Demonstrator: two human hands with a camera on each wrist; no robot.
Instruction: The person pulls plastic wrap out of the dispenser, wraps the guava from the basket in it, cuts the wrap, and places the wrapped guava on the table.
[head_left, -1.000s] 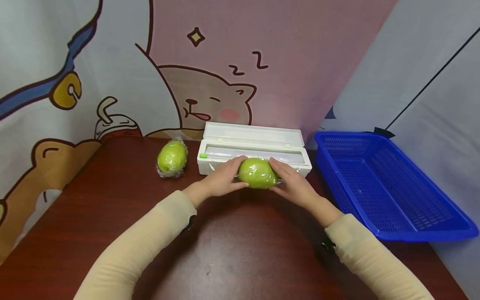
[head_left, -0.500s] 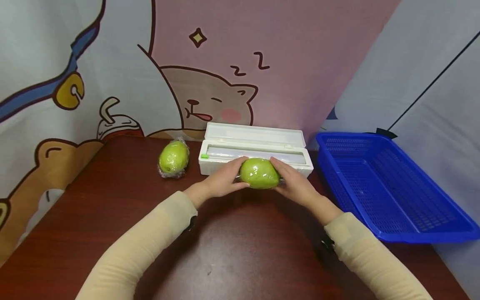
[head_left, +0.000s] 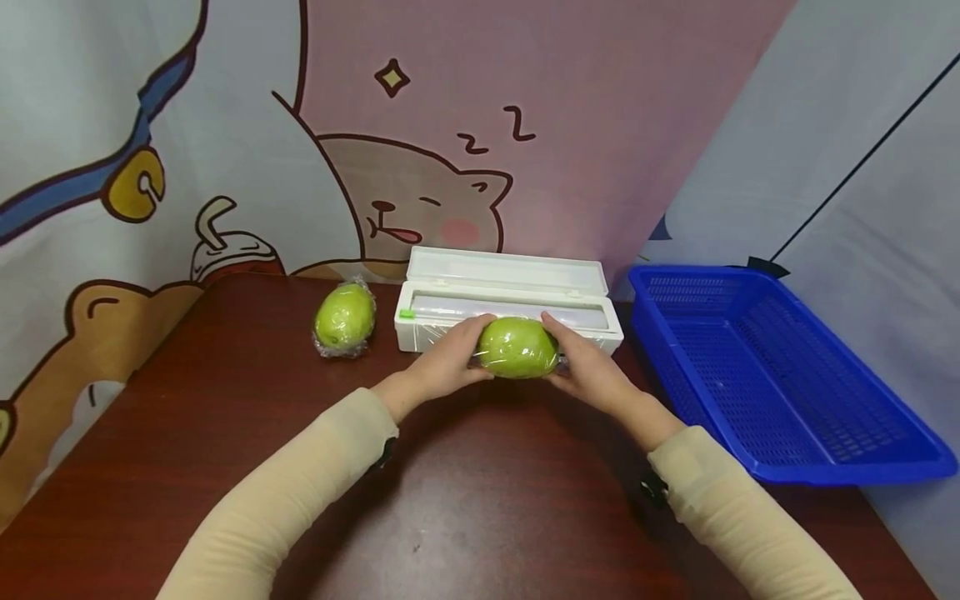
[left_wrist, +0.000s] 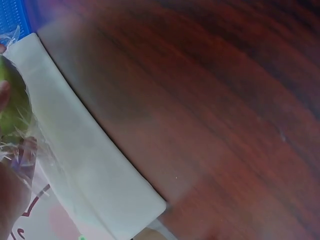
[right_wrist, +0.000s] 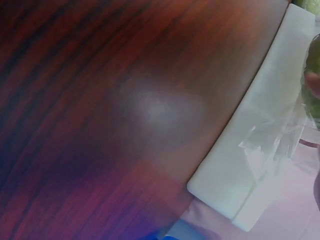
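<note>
A person holds a green fruit (head_left: 517, 347) above the tabletop (head_left: 480, 508), in front of an open white box (head_left: 412, 335) with a roll of film (head_left: 510, 310) inside. The left hand (head_left: 448, 358) has its grip curled on the fruit's left end, thumb on the near side; the right hand (head_left: 592, 367) grips the right end the same way. Clear film covers this fruit, but loose ends (right_wrist: 262, 150) stick out in both wrist views, so its wrapping looks mostly done, with those ends seemingly left to press down. A second green fruit (head_left: 345, 318), at the far left, sits fully wrapped and appears finished. A blue basket (head_left: 855, 473) stands at the right; neither fruit is in it. The box's lid (head_left: 506, 270) is not yet closed.
</note>
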